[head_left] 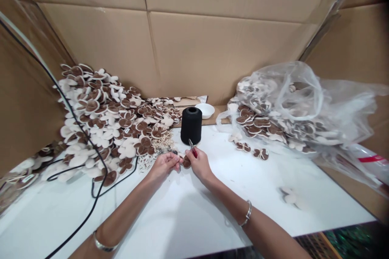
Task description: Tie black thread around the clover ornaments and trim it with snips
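Above the white table my left hand (167, 163) is closed, fingertips pinched together; whatever sits between them is too small to make out. My right hand (199, 165) grips small scissors (193, 151) with a red handle, their metal tips pointing up and away. Between the two hands, at the right fingers, is a brown plush piece (186, 162), partly covered. Just beyond stands a cone of black thread (191, 125). By my left hand lies a heap of small cream bows or string bits (162, 143), with little white labels (146, 163) in front.
A tall pile of brown-and-cream plush pieces (103, 117) fills the left. More lie under a clear plastic bag (300, 97) at right. Two pieces with bows (260, 153) lie nearer. A white bowl (205, 110) sits behind the cone. A black cable (99, 194) crosses the left; cardboard walls surround.
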